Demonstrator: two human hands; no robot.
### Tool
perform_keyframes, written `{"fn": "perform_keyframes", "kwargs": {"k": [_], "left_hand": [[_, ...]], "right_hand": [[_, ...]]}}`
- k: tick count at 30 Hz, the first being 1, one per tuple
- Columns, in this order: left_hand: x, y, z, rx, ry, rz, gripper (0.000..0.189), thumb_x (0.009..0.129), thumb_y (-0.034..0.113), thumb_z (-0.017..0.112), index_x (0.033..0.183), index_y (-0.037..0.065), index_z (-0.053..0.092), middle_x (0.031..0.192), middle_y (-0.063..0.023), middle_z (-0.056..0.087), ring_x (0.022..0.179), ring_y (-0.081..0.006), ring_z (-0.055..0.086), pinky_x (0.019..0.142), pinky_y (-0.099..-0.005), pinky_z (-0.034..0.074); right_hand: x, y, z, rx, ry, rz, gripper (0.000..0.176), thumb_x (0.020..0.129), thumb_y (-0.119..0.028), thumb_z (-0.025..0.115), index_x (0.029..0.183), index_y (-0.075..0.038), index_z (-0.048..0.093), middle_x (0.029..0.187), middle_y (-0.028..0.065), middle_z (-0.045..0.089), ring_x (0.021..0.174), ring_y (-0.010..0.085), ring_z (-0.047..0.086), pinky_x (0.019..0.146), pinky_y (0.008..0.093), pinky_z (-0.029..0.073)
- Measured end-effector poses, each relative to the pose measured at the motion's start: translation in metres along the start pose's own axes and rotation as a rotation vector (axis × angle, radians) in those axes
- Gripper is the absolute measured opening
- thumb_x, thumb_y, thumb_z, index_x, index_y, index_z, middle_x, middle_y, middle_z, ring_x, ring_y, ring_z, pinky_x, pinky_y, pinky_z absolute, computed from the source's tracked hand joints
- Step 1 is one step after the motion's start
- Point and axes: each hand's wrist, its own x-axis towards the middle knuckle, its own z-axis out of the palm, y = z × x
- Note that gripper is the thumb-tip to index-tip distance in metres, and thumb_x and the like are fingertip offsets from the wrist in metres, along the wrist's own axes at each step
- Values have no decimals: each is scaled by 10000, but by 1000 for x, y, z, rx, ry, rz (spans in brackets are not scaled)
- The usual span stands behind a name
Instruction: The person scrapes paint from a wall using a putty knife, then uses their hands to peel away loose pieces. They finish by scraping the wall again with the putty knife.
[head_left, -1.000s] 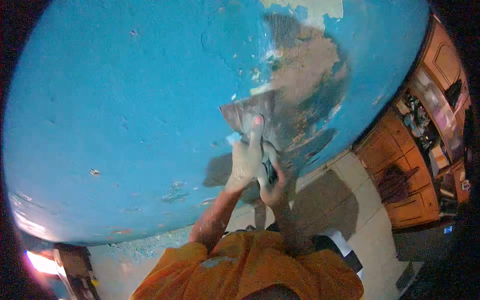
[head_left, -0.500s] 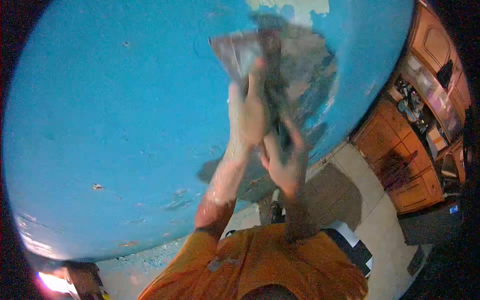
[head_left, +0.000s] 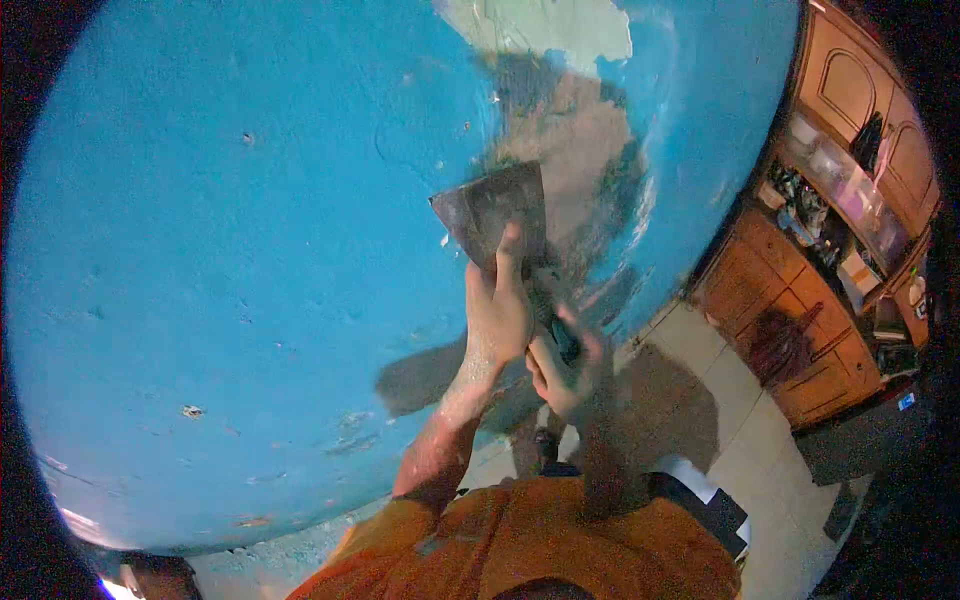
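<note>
A wide, dark-bladed scraper lies against a blue painted wall, its blade toward the top of the view. My right hand is wrapped round the dark handle. Higher up, my left hand grips the tool near its neck, with one finger stretched onto the blade. The blade overlaps the left edge of a bare grey-brown patch where the paint is gone. Above that patch is a pale green-white area with ragged paint edges.
Small chips mark the blue paint. At the right stands a wooden cabinet with cluttered shelves and a dark cloth hanging on it. Pale floor tiles run below, and paint flakes lie along the wall's foot.
Both hands and the scraper have come down the wall toward my body. The view has shifted slightly, so more of the pale area at the top shows.
</note>
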Motion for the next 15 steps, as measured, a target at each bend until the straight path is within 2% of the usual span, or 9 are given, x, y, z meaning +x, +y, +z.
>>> {"fn": "perform_keyframes", "kwargs": {"k": [1, 2, 4, 5, 8, 10, 12, 13, 15], "left_hand": [[-4, 0, -3, 30, -28, -32, 380, 896, 279, 415, 1017, -72, 494, 869, -168, 567, 776, -221, 508, 711, -336, 404], [3, -1, -2, 31, -20, -46, 380, 896, 279, 415, 1017, -72, 494, 869, -168, 567, 776, -221, 508, 711, -336, 404], [30, 20, 6, 56, -29, -67, 386, 906, 284, 380, 1048, -57, 491, 982, -183, 552, 864, -241, 507, 749, -349, 392], [26, 6, 4, 422, -79, 204, 382, 909, 265, 359, 1099, -46, 476, 1066, -206, 524, 940, -253, 499, 790, -354, 383], [-12, -31, -9, 407, -51, 236, 384, 903, 246, 357, 1138, -40, 457, 1056, -233, 516, 960, -267, 500, 812, -360, 381], [-6, -23, -9, 122, -118, 49, 387, 900, 233, 358, 1158, -40, 450, 1034, -239, 527, 933, -270, 515, 816, -365, 385], [15, -29, 1, 419, -14, 517, 390, 906, 262, 357, 1114, -45, 479, 939, -206, 572, 827, -248, 542, 760, -367, 410], [32, 5, 3, 267, -246, -33, 482, 801, 145, 451, 1268, 80, 349, 1211, -248, 396, 1084, -412, 393, 948, -395, 327], [35, 19, 10, 412, -233, -84, 478, 799, 138, 449, 1264, 75, 354, 1201, -245, 403, 1085, -410, 392, 942, -392, 333]], "right_hand": [[-4, 6, -2, -350, 24, -32, 362, 796, -109, 577, 1136, -109, 451, 774, 38, 531, 614, 100, 511, 461, 240, 412], [-8, 10, -4, -354, 20, -16, 362, 796, -109, 577, 1136, -109, 451, 774, 38, 531, 614, 100, 511, 461, 240, 412], [-20, 17, -9, -210, 30, 43, 329, 787, -131, 595, 1093, -119, 475, 758, 27, 530, 620, 100, 511, 470, 240, 414], [-21, 18, -14, -142, 35, 59, 312, 782, -142, 603, 1072, -124, 487, 750, 22, 529, 623, 99, 512, 474, 240, 415], [-13, 17, -15, 58, 26, 74, 264, 769, -174, 630, 1008, -139, 524, 727, 6, 527, 633, 98, 513, 487, 240, 418], [-15, -11, 7, 6, 45, 167, 325, 750, -213, 650, 1037, -140, 516, 700, 7, 519, 618, 98, 509, 485, 248, 423], [3, -27, 17, 341, 287, 257, 337, 755, -222, 639, 1033, -86, 506, 664, 11, 510, 565, 97, 494, 458, 235, 402], [19, -9, 15, -141, 358, -254, 358, 745, -215, 646, 1033, -57, 501, 689, 20, 512, 558, 93, 483, 461, 218, 394], [23, -24, -3, -251, 198, -162, 383, 751, -212, 641, 1065, -57, 487, 722, 25, 512, 579, 90, 485, 456, 208, 388]]}}
